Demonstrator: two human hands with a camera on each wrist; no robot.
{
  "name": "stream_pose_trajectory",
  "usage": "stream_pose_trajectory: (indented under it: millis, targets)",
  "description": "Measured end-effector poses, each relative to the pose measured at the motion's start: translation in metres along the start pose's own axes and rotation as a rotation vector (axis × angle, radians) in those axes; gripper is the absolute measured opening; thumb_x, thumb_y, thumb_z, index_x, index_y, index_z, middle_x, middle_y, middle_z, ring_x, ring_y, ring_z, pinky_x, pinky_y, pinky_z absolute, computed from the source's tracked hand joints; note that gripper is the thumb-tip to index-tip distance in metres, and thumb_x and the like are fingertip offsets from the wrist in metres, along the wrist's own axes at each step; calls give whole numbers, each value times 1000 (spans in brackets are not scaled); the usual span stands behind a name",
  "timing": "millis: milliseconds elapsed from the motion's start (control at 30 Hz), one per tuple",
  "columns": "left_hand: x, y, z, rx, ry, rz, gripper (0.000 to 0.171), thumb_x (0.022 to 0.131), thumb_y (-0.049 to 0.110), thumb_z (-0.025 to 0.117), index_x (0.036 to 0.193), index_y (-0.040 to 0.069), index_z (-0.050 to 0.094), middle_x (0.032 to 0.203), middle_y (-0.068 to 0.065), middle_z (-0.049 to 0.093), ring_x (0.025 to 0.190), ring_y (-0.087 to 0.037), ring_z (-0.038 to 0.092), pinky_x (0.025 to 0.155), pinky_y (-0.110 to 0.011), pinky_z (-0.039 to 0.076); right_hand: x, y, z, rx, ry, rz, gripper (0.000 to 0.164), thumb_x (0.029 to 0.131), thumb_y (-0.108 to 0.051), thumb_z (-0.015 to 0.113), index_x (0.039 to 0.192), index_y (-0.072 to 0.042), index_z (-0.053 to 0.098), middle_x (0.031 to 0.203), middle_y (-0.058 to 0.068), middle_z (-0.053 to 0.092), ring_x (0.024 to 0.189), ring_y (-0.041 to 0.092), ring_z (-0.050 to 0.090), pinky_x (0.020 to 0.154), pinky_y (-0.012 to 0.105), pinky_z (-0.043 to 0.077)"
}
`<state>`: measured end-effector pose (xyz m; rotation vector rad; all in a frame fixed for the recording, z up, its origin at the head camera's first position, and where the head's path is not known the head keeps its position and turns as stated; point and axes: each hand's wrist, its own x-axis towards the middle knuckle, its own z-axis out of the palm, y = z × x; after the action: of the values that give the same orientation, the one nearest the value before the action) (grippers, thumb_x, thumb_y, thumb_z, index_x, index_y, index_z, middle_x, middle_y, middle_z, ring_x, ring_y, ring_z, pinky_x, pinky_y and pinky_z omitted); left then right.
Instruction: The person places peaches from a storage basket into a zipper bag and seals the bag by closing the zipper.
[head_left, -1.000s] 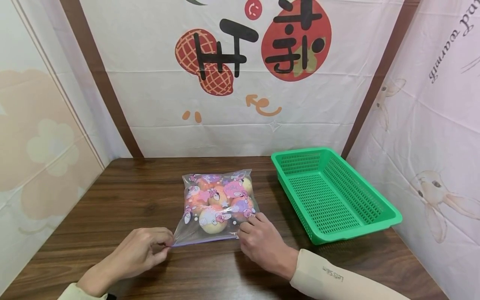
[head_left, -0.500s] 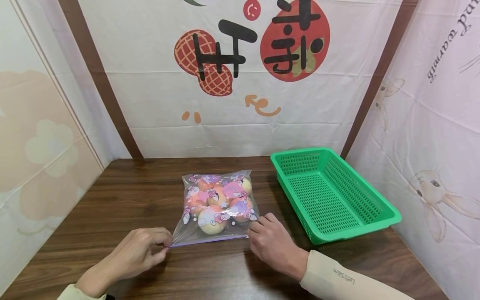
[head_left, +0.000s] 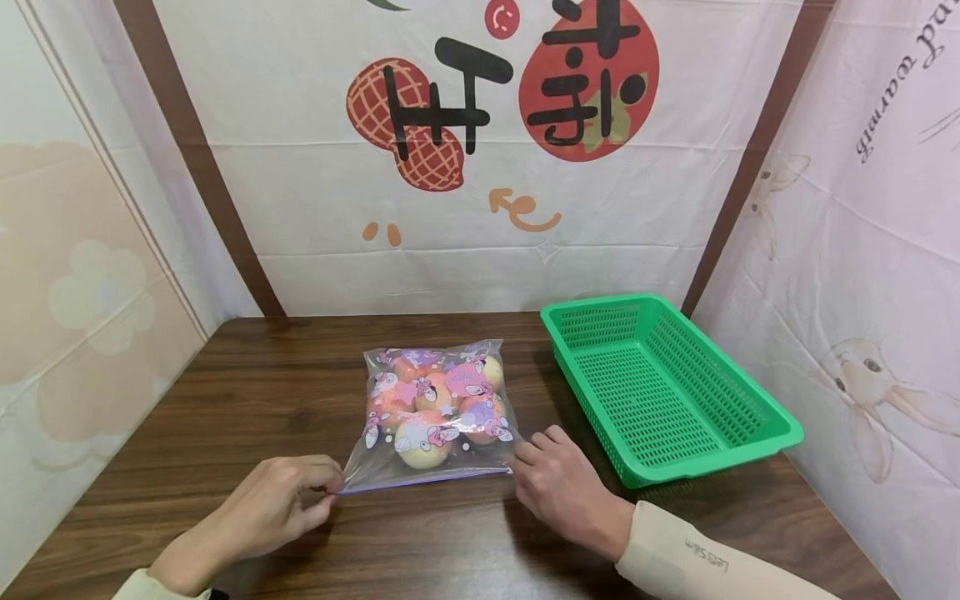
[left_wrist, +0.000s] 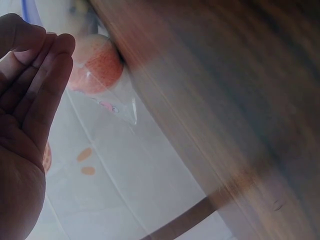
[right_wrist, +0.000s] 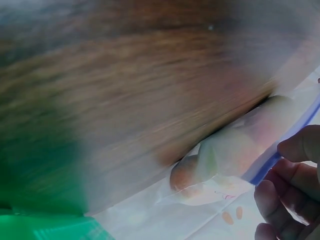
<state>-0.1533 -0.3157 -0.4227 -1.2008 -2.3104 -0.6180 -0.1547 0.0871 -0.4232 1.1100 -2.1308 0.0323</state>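
A clear zip-lock bag printed with pink and purple cartoons lies flat on the table. Several round fruits, red-orange and pale yellow, fill it; they look like apples. Its purple zip strip runs along the near edge. My left hand pinches that edge's left corner between thumb and fingertips. At the right end, my right hand pinches the strip, thumb against fingers, as the right wrist view shows with the purple strip. One reddish fruit shows through the plastic in the left wrist view.
A green plastic basket with slotted walls stands to the right of the bag, nothing in it. The dark wood table meets a printed cloth backdrop at the back, with more cloth on both sides.
My right hand has slid rightward along the zip strip to the bag's right corner. My left hand stays at the left corner, and the bag lies nearly where it was.
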Motion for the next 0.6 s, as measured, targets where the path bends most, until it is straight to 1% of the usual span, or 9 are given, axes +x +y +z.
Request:
stream_pose_trajectory:
  millis: [233, 467, 600]
  targets:
    - [0, 0, -1, 0, -6, -8, 35, 66, -2, 80, 83, 26, 67, 94, 22, 66, 77, 4, 60, 65, -13, 48, -7, 4, -4, 10, -4, 17, 5, 78, -15, 77, 81, -12, 74, 82, -4, 66, 72, 17, 57, 69, 32, 42]
    - [0, 0, -1, 9, -7, -6, 35, 65, -2, 80, 82, 26, 67, 94, 21, 66, 76, 4, 59, 64, -13, 47, -12, 10, -7, 6, 13, 22, 6, 76, -12, 75, 82, -11, 74, 83, -3, 66, 72, 16, 58, 68, 32, 41]
    - [0, 1, -1, 0, -4, -8, 36, 65, -3, 80, 82, 26, 66, 94, 21, 66, 75, 5, 57, 63, -13, 46, -14, 10, -8, 14, -8, 33, 3, 80, -13, 74, 82, -11, 74, 80, -3, 65, 70, 16, 57, 68, 32, 40]
